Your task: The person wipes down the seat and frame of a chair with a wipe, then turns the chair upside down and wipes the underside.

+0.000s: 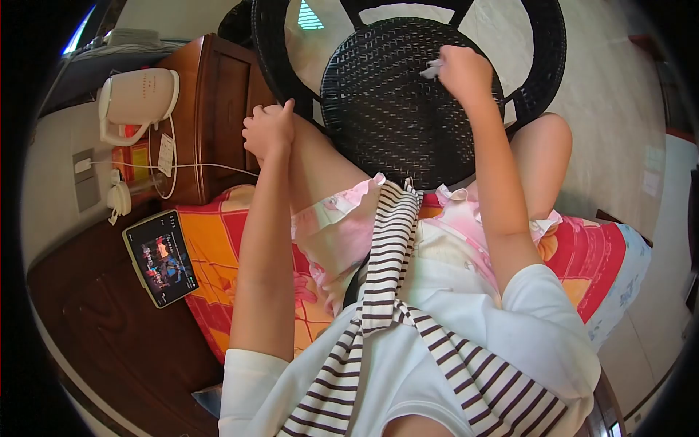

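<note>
My right hand (466,71) is closed on a small greyish-white crumpled piece (432,70), like a wipe or tissue. It is over the right part of a black woven chair seat (400,109). Whether the piece presses on the weave or hovers just above it, I cannot tell. My left hand (268,132) lies on my left knee, thumb apart from the bent fingers, holding nothing. The round seat is between my knees, and a black-and-white striped strap (389,251) hangs down my front.
A wooden cabinet (218,109) stands at the left, beside a pale electric kettle (138,98) and a white cable (211,165). A phone or tablet with a lit screen (162,258) leans by the red and orange bedding (211,284). The chair's black curved frame (542,44) surrounds the seat.
</note>
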`<control>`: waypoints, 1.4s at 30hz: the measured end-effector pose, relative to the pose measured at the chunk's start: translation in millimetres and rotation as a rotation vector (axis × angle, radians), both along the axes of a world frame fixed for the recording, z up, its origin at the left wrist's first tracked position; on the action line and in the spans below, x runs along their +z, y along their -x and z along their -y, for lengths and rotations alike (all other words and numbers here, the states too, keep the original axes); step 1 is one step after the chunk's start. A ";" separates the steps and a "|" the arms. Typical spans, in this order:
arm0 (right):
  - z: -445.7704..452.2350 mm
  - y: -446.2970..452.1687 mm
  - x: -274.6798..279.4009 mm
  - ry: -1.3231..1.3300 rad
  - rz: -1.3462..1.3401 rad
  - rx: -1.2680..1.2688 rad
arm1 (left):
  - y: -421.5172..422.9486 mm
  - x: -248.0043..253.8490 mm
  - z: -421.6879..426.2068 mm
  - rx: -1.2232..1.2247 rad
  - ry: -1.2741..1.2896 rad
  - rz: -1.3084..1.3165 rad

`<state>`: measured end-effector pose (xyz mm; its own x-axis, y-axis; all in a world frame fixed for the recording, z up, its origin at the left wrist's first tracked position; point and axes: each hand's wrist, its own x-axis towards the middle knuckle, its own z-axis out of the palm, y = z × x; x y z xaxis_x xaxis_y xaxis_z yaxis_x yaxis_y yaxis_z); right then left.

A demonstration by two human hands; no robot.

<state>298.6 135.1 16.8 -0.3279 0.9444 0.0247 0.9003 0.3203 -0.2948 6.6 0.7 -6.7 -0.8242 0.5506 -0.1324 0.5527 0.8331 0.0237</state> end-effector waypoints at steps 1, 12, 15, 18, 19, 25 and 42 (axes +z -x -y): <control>0.9 8.9 -8.6 0.018 -0.034 0.014 | -0.4 0.6 -0.2 0.003 0.005 0.004; 5.6 29.8 -7.6 0.640 -1.277 0.165 | -0.1 1.5 -1.1 0.008 0.027 0.001; 9.7 3.1 -65.6 0.270 0.084 0.006 | 1.0 0.3 -1.0 0.010 0.023 0.006; 12.0 -10.4 -73.6 0.301 0.333 -0.036 | 1.4 -1.3 0.2 0.000 0.014 -0.015; 7.3 -10.5 -58.7 0.389 0.291 -0.028 | 1.3 -2.3 0.7 0.000 0.010 -0.019; 16.6 18.7 18.3 0.301 -0.333 0.371 | 3.1 -2.3 -1.0 -0.004 0.003 -0.013; 12.0 6.0 -62.2 0.202 0.021 0.325 | -1.2 -1.3 0.6 0.003 -0.022 -0.015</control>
